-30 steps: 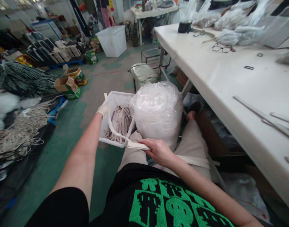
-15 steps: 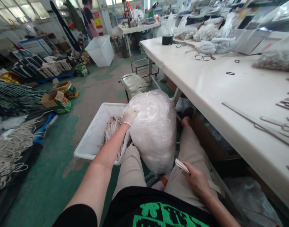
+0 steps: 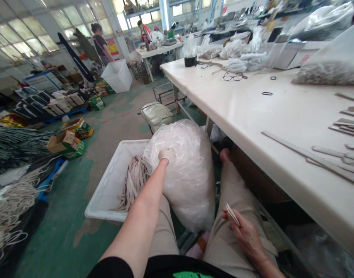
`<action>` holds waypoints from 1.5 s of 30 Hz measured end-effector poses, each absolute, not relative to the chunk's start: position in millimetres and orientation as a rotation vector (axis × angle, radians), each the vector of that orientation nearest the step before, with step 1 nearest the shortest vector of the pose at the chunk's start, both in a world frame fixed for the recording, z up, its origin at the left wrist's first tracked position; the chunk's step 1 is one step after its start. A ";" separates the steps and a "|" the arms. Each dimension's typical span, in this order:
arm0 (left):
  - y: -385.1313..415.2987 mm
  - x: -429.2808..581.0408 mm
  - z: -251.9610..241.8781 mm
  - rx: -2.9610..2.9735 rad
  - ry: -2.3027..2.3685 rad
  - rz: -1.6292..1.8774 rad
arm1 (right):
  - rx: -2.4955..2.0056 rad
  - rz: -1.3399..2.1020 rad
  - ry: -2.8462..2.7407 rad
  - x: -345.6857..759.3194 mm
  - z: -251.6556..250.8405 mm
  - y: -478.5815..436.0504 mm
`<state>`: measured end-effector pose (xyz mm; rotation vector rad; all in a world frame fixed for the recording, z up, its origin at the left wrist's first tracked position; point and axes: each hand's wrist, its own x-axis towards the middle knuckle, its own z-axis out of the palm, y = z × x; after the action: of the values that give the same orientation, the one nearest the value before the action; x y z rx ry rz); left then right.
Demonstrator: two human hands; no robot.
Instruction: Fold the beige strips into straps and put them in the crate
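We judge this a reaching step, the plastic bag (image 3: 191, 177) at the fingers of our left hand (image 3: 165, 154), whose grip we cannot tell, our right hand (image 3: 245, 233) pinching a pale strap (image 3: 232, 214) between closed fingers; any pull calls for firm left fingertips.

Bright windows (image 3: 34, 27) rise beyond a patchy green floor (image 3: 63, 193)

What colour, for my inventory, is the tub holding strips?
White; the head view shows the tub best.

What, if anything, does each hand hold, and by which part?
The right hand holds a pale flat piece by its lower part. The left hand is at the plastic bag; its grip cannot be told.
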<state>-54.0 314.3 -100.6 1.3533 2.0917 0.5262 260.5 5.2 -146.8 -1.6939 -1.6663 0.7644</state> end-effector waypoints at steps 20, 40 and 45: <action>20.4 -75.6 -54.8 0.608 1.223 1.059 | -1.764 0.883 -1.579 247.3 -123.9 12.3; -25.9 -38.9 -40.3 0.747 1.059 0.809 | -1.322 1.981 -1.069 113.2 -49.6 41.1; -18.3 -37.3 -27.4 0.841 1.138 0.706 | -1.280 1.804 -1.288 116.0 -39.8 44.4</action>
<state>-37.3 -18.3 -27.4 0.8415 1.1381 0.7063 116.0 44.4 -39.8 -1.2800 -1.2880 1.8039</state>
